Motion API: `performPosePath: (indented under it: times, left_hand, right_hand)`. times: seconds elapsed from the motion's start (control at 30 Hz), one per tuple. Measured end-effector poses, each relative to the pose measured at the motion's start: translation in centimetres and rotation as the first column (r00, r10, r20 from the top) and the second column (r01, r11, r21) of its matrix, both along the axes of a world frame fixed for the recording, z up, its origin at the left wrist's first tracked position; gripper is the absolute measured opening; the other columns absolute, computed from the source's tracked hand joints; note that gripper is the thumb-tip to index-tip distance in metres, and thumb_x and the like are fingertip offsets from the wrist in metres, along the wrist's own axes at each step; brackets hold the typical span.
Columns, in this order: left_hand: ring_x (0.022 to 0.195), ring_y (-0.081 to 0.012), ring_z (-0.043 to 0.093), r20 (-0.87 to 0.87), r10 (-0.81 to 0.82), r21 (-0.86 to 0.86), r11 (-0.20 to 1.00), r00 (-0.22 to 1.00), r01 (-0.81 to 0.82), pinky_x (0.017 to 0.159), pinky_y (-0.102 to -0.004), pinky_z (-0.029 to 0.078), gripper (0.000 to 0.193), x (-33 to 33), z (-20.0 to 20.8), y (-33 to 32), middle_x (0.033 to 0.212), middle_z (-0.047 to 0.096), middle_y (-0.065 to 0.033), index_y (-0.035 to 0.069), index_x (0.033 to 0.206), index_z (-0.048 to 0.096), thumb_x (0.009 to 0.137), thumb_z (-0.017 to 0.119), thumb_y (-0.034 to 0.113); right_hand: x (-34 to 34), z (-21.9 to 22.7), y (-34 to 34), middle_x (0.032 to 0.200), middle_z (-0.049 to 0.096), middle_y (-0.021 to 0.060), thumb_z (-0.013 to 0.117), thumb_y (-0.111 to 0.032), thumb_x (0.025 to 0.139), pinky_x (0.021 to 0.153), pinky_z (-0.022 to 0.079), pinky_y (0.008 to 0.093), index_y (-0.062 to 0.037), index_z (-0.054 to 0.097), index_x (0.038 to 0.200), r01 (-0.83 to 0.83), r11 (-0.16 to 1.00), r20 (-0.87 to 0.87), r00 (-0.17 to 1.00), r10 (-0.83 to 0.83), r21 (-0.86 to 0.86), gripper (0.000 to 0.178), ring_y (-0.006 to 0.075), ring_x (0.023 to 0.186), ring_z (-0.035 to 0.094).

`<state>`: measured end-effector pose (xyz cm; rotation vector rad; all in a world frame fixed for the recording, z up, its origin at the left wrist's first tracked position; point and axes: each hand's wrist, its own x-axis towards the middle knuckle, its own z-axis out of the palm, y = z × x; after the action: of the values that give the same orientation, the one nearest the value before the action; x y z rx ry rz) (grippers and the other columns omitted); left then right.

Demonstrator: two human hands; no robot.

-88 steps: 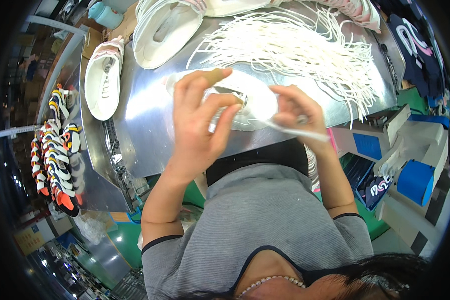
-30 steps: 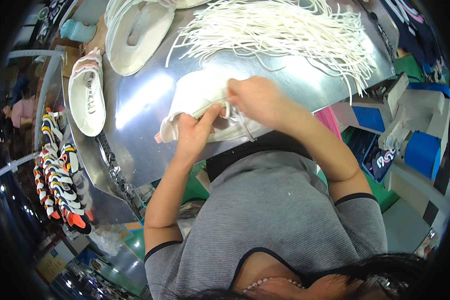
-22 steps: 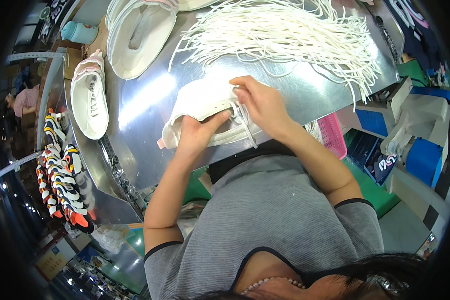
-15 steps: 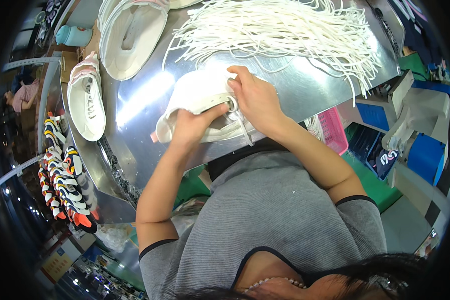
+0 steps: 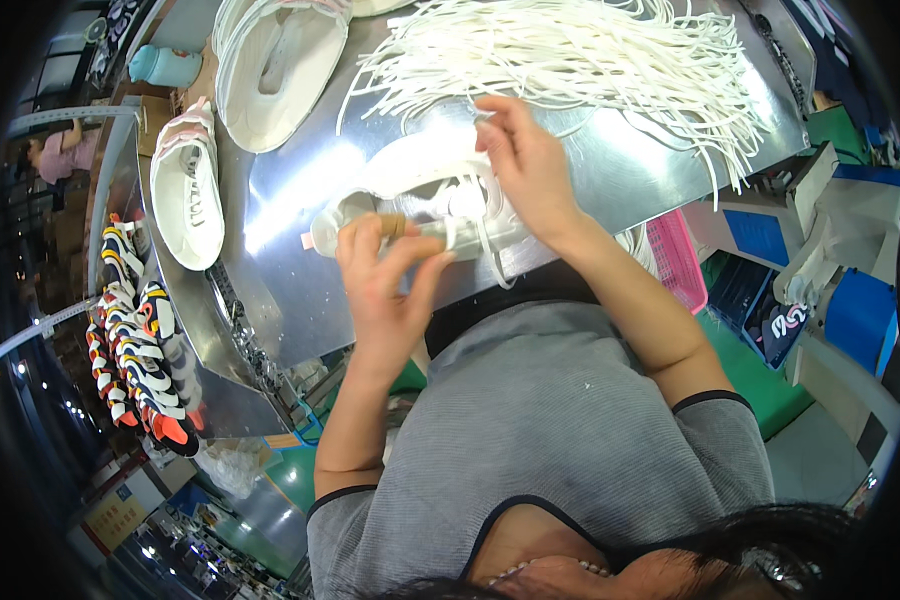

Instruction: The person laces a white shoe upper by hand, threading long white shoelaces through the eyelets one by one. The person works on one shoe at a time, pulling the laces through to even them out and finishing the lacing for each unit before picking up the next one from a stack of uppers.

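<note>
Shoe upper (image 5: 420, 163) hollow, lace (image 5: 487, 250) narrow, tabletop (image 5: 290, 300) metal.

Grey ribbed top, black edging, a string of pearly beads.
My short-sleeved top (image 5: 570, 400) fills the lower centre, black trim (image 5: 715, 396) binding sleeves and scooped neck; my beaded necklace (image 5: 511, 573) curves along the bottom edge, loose dark hair (image 5: 750, 552) falls lower right, and black cloth (image 5: 485, 308) shows below my hem.

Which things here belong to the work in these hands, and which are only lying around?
Seemingly in the work:
white shoe by the left hand and right hand
its white lace
the loose white laces beyond

Seemingly lying about:
turquoise bottle
multicoloured shoes
crumpled clear plastic
</note>
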<state>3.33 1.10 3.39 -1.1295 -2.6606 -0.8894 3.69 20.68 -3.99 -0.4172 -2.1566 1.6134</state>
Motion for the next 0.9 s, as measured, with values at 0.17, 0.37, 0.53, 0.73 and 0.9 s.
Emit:
performPosePath:
  times: [0.17, 0.37, 0.53, 0.73, 0.9]
  left_hand:
    - [0.093, -0.0272, 0.061, 0.195, 0.069, 0.122, 0.988, 0.978, -0.094, 0.081, -0.0367, 0.048, 0.016, 0.0, -3.3, 0.9, 0.100, 0.063, -0.0096, 0.004, 0.086, 0.067, 0.075, 0.080, 0.002]
    - [0.085, -0.0200, 0.065, 0.243, 0.150, 0.168, 0.967, 0.958, -0.193, 0.073, -0.0317, 0.051, 0.021, -0.7, -2.7, 1.6, 0.095, 0.067, -0.0124, 0.000, 0.091, 0.066, 0.079, 0.082, 0.007]
    - [0.073, -0.0194, 0.065, 0.259, 0.148, 0.013, 0.988, 0.954, -0.156, 0.068, -0.0308, 0.051, 0.025, -1.3, -2.6, 1.0, 0.082, 0.068, -0.0109, 0.000, 0.091, 0.065, 0.080, 0.083, 0.014]
    - [0.072, -0.0145, 0.063, 0.329, 0.060, 0.094, 0.991, 0.943, -0.095, 0.067, -0.0274, 0.050, 0.022, -1.1, -3.5, 0.7, 0.082, 0.069, -0.0087, 0.000, 0.093, 0.065, 0.083, 0.081, 0.011]
    - [0.075, -0.0105, 0.061, 0.418, 0.046, 0.138, 0.984, 0.907, -0.114, 0.068, -0.0259, 0.049, 0.020, -1.5, -4.0, -0.2, 0.083, 0.069, -0.0059, 0.000, 0.095, 0.064, 0.085, 0.079, 0.009]
  right_hand:
    - [4.7, 2.5, -0.2, 0.087, 0.072, 0.0144, 0.061, -0.015, 0.098, 0.068, 0.053, 0.0338, -0.0042, 0.058, 0.118, -0.144, 0.983, -0.020, 0.990, 0.143, -0.114, 0.023, 0.0243, 0.075, 0.072]
    - [8.0, 1.7, -1.2, 0.089, 0.072, 0.0161, 0.061, -0.017, 0.098, 0.067, 0.053, 0.0402, -0.0060, 0.056, 0.111, -0.283, 0.959, 0.103, 0.953, 0.285, -0.034, 0.018, 0.0342, 0.078, 0.071]
    - [7.6, 1.9, -1.0, 0.086, 0.072, 0.0149, 0.060, -0.017, 0.098, 0.067, 0.052, 0.0421, -0.0051, 0.054, 0.111, -0.305, 0.951, 0.149, 0.944, 0.296, 0.042, 0.019, 0.0346, 0.076, 0.070]
    - [6.1, 2.5, -1.9, 0.081, 0.069, 0.0142, 0.059, -0.016, 0.098, 0.068, 0.051, 0.0435, -0.0037, 0.050, 0.112, -0.308, 0.946, 0.276, 0.904, 0.325, -0.106, 0.021, 0.0351, 0.076, 0.068]
    - [6.0, 2.2, -1.8, 0.082, 0.069, 0.0142, 0.059, -0.017, 0.098, 0.068, 0.051, 0.0443, -0.0045, 0.049, 0.112, -0.328, 0.943, 0.271, 0.904, 0.331, -0.057, 0.021, 0.0354, 0.074, 0.068]
